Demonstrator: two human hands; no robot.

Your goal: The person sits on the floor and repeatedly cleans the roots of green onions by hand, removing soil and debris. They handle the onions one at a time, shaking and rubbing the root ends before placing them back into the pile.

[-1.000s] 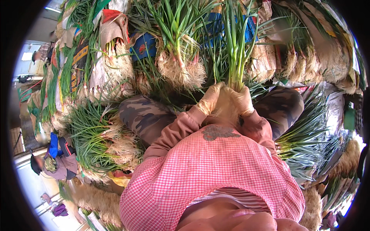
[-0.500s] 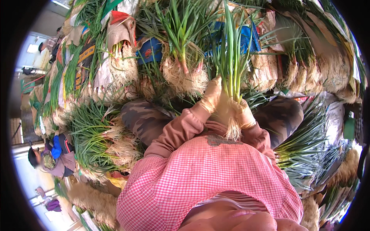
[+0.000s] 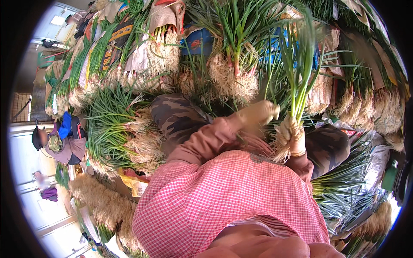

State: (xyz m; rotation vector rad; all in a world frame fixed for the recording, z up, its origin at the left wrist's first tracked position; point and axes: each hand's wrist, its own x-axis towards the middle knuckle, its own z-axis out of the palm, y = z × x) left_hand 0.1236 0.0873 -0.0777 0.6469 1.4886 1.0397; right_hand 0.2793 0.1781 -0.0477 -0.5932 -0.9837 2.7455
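Observation:
My right hand, in a pale glove, grips an upright bunch of long green-leaved allium plants near the base, with pale stringy roots hanging below it. To the left, my left hand, gloved too, is apart from that bunch and smeared by motion, so its grip is unclear. My camouflage-clad legs are bent on either side. Just beyond my left hand lies a root-heavy bundle with leaves fanning upward. More plants are piled beside my left leg.
Rows of bundles in sacking line the far side. Leafy plants lie by my right leg, a root heap at lower left. A person in a dark cap is at left, another person farther back.
My right hand and its bunch have moved right and tilted slightly. My left hand has separated from the bunch and dropped a little. The surroundings have shifted in view.

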